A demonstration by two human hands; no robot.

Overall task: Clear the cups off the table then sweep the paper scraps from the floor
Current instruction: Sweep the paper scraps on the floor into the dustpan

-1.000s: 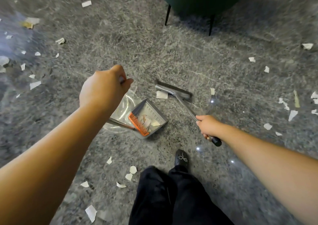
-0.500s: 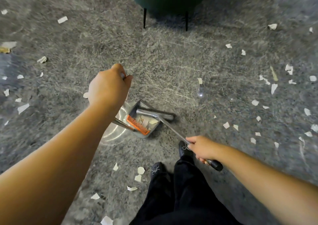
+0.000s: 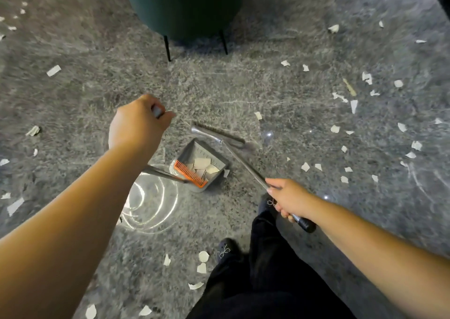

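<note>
A grey dustpan (image 3: 220, 165) with an orange comb edge sits on the grey marble floor at the centre, and several white paper scraps lie inside it. My left hand (image 3: 137, 123) grips the top of the dustpan's long handle above it. My right hand (image 3: 288, 200) grips the broom handle (image 3: 246, 165) near its black end. The broom head (image 3: 219, 134) rests on the floor just beyond the pan's mouth, apart from it. More paper scraps (image 3: 305, 166) are strewn on the floor to the right, left and near my feet.
A dark green chair (image 3: 182, 6) on thin black legs stands straight ahead. My black trouser legs and black shoes (image 3: 226, 250) are below the pan. A bright light reflection (image 3: 151, 201) shines on the floor under my left forearm.
The broom head has pulled back out of the dustpan and now lies beyond its mouth. More scraps lie in the pan. My view has shifted toward the chair.
</note>
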